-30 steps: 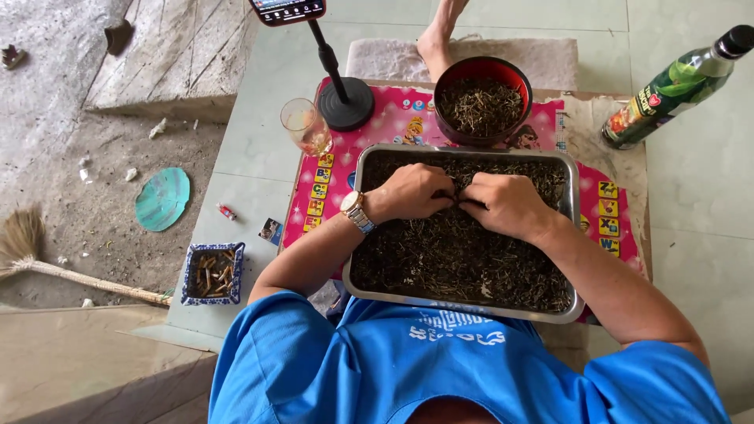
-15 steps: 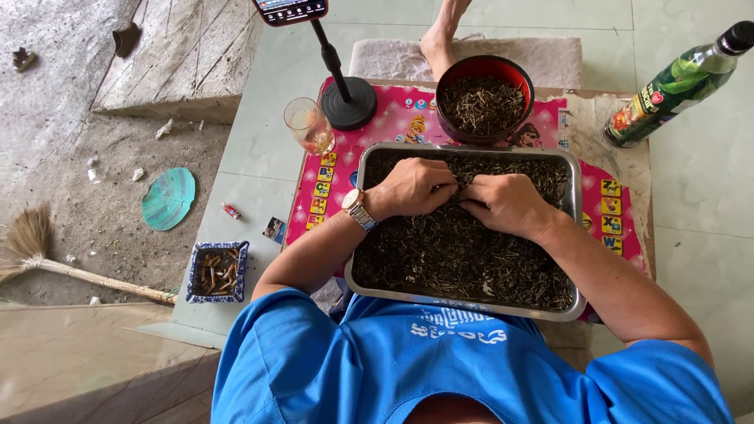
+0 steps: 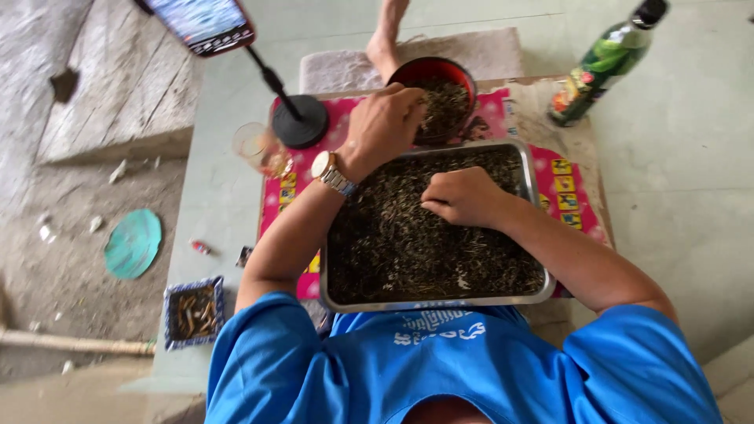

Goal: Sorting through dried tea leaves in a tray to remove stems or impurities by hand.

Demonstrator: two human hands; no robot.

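Both hands have parted since a moment ago, when they worked close together over the middle of the metal tray (image 3: pixel 534 184). Now the left hand (image 3: pixel 385 126), with a wristwatch (image 3: pixel 334 174) on it, reaches over the red bowl (image 3: pixel 408 74) beyond the tray, fingers curled at the bowl's dark dried strands (image 3: pixel 448 102); whether it holds any I cannot tell. Meanwhile the right hand (image 3: pixel 463 196) rests loosely closed on the dried leaves (image 3: pixel 408 251) that fill the tray. That tray sits on a pink patterned mat (image 3: pixel 561 177), with a green bottle (image 3: pixel 605 63), a glass (image 3: pixel 255 145) and a phone stand (image 3: pixel 298 122) nearby. It looks as though picked pieces are going into the bowl.
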